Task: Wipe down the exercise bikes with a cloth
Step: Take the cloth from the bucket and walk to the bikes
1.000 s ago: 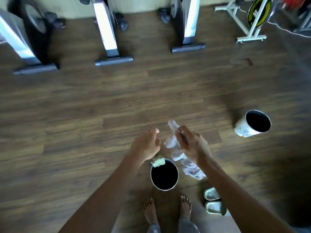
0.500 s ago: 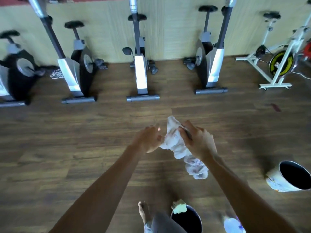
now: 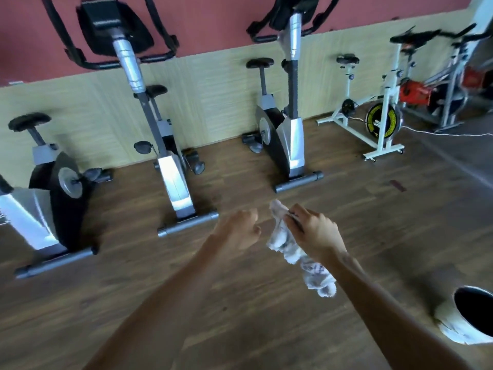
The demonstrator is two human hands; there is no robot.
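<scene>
Since a second ago the view has lifted from the floor to the bikes. The right hand (image 3: 314, 232) pinches the cloth (image 3: 286, 244), which hangs down below it; the left hand (image 3: 237, 231) is loosely curled beside it, holding nothing. The nearest bike (image 3: 170, 166) stands ahead-left — nearer the left hand. The white bucket (image 3: 453, 327) at right looks dark inside — contents unclear.

A dark brown wood-plank floor (image 3: 346, 209) carries three silver-and-black upright exercise bikes (image 3: 173, 169) in a row along the wall. To their right stand a white-framed spin bike with a yellow-rimmed flywheel (image 3: 381, 124) and, at the near right edge, a white bucket (image 3: 458, 332).
</scene>
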